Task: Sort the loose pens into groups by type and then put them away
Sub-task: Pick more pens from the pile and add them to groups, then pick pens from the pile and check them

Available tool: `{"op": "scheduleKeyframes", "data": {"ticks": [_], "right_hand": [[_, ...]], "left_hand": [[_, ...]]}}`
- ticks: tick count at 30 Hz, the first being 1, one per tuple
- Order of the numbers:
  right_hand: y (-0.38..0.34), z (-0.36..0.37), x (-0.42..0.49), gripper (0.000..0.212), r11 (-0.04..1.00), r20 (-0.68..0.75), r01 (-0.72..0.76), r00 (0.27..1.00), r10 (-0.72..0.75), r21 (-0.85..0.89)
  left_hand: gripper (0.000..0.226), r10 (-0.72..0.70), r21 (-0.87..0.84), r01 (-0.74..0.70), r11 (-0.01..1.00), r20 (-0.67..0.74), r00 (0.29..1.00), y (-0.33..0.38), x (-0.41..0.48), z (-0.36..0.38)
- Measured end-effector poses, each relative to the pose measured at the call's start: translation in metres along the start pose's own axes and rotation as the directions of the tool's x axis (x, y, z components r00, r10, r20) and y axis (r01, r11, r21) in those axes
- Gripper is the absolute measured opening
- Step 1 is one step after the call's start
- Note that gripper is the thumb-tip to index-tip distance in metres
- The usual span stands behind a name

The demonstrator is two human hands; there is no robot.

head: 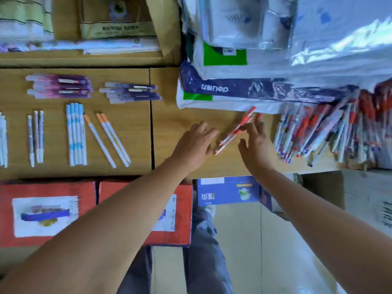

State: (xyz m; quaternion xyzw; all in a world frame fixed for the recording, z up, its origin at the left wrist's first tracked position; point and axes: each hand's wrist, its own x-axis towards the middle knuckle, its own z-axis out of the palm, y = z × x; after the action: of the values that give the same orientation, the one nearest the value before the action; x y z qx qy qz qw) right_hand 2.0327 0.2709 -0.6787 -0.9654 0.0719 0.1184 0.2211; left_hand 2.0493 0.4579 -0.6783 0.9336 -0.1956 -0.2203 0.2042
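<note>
Left hand (194, 143): flat and loose on the counter (180, 122), fingers (210, 132) straight, gripping nothing, tips just short of the red pens (233, 132).
Right hand (257, 143): spread wide, thumb out, fingertips (251, 126) down on the red pens; pressing rather than pinching, as far as the blur allows.
Red pens: small cluster lying slantwise on the counter, right between the two sets of fingers, touching the right ones.
Handling: light, stiff, slick plastic barrels; round, so likely to roll and fan apart under a push. Best squared up from both sides, then pinched around the middle as one bundle.
Unsorted heap (318, 134): big jumble of mixed pens just outside the right fingers; easy to knock with the wrist.
Plastic-wrapped packs (233, 88): stacked just past the fingertips, edge close to the far tips of the red pens; little room to slide forward.
Sorted rows: well out beyond the left fingers, with purple pens (59, 85), violet-and-white pens (131, 92), blue-banded white pens (76, 134), orange-tipped white pens (108, 139).
In the way: nothing between fingers and red pens; counter seam (151, 124) on the route toward the sorted rows, a possible snag when sliding.
Below: red cartons (87, 219) and blue carton (229, 189) under the counter edge, behind the wrists.
</note>
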Motion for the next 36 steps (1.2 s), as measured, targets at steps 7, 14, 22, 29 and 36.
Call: {"op": "scheduleKeyframes", "data": {"ticks": [7, 14, 22, 29, 36], "right_hand": [[0.05, 0.004, -0.015, 0.046, 0.996, 0.126, -0.084, 0.989, 0.081, 0.02], [0.074, -0.006, -0.027, 0.033, 0.979, -0.021, -0.035, 0.999, 0.04, 0.2], [0.102, -0.035, -0.045, 0.039, 0.979, -0.074, -0.144, 0.985, 0.156, 0.146], [0.117, -0.053, -0.047, 0.046, 0.979, -0.045, -0.193, 0.98, 0.196, 0.059], [0.14, -0.06, -0.018, 0.053, 0.977, 0.058, 0.093, 0.995, -0.083, -0.195]], "left_hand": [[0.058, -0.045, -0.132, 0.06, 0.989, 0.114, 0.992, 0.051, 0.021, 0.036], [0.045, -0.001, -0.062, 0.008, 0.998, 0.114, 0.993, 0.071, 0.024, 0.042], [0.037, 0.118, 0.058, -0.121, 0.991, 0.042, 0.992, 0.086, 0.024, 0.034], [0.046, 0.175, 0.089, -0.183, 0.979, 0.091, 0.98, 0.123, 0.048, 0.035], [0.054, 0.047, 0.178, -0.073, 0.981, 0.146, 0.988, 0.155, 0.084, 0.057]]}}
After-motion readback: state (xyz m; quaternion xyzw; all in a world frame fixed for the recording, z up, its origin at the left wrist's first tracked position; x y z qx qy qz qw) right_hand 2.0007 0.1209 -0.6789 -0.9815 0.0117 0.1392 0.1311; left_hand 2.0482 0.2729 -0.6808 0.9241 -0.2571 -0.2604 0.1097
